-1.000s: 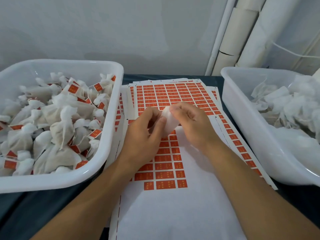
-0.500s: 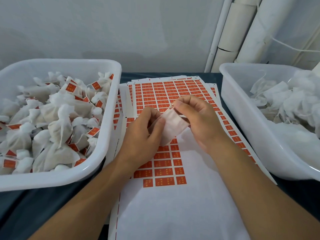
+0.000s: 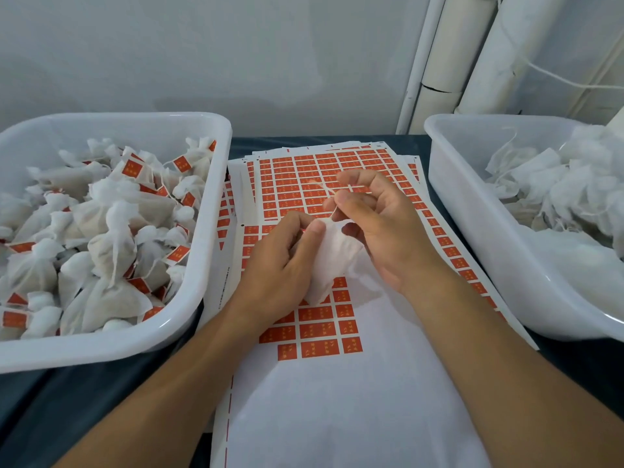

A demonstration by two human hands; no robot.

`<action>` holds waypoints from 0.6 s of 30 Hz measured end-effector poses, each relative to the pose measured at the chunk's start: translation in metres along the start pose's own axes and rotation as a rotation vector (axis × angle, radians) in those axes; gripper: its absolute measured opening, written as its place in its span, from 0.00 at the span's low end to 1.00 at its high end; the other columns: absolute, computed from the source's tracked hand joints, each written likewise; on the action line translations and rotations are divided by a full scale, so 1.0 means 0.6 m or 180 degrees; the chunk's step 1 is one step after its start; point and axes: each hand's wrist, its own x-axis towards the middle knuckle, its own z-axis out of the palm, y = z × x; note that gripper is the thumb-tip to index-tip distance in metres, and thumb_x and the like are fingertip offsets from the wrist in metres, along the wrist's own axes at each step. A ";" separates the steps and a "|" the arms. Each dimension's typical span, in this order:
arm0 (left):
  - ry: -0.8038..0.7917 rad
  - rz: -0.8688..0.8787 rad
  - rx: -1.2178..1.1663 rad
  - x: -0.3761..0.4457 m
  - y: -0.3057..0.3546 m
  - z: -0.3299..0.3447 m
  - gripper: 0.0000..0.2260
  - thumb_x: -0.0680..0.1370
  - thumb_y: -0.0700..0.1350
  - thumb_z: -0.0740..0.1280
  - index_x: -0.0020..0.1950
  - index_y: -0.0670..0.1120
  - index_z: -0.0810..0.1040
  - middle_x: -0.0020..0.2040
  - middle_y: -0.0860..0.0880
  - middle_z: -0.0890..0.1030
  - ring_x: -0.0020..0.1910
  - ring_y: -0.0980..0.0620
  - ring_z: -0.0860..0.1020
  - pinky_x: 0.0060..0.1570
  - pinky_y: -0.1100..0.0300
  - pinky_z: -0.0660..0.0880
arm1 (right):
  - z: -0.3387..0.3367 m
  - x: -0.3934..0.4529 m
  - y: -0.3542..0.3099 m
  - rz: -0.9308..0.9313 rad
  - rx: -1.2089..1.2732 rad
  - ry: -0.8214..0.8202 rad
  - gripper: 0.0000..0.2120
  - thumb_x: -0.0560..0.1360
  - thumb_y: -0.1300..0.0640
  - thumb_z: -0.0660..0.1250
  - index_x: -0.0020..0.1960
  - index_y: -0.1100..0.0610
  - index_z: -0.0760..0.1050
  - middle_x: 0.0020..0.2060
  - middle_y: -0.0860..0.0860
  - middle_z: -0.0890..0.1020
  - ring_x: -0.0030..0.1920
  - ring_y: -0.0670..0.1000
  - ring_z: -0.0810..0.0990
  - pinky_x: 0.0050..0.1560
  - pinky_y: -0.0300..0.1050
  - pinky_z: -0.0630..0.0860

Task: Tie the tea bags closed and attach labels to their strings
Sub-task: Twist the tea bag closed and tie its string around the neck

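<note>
A white mesh tea bag (image 3: 329,261) hangs between my hands above the label sheets. My left hand (image 3: 283,268) grips the bag's gathered neck with thumb and fingers. My right hand (image 3: 378,228) pinches the bag's thin white string (image 3: 332,197) and holds it stretched up and away from the neck. Sheets of orange-red labels (image 3: 324,177) lie flat on the table under both hands, with a few rows left near the bottom (image 3: 319,336).
A white tub (image 3: 202,130) on the left holds several tied bags with orange labels. Another white tub (image 3: 472,231) on the right holds loose white bags with strings. White pipes (image 3: 449,55) run up the grey wall behind. The dark table (image 3: 33,400) shows at the edges.
My right hand has let go of the bag's top edge and drawn the string upward. The bag now hangs lower from my left hand's grip.
</note>
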 end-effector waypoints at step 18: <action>-0.0452 0.0158 0.0952 -0.007 0.009 -0.003 0.20 0.72 0.72 0.58 0.50 0.59 0.75 0.43 0.62 0.78 0.39 0.56 0.80 0.36 0.67 0.72 | -0.026 -0.006 -0.033 -0.0130 0.1805 0.0026 0.07 0.83 0.62 0.64 0.55 0.50 0.75 0.43 0.51 0.84 0.42 0.47 0.82 0.48 0.37 0.79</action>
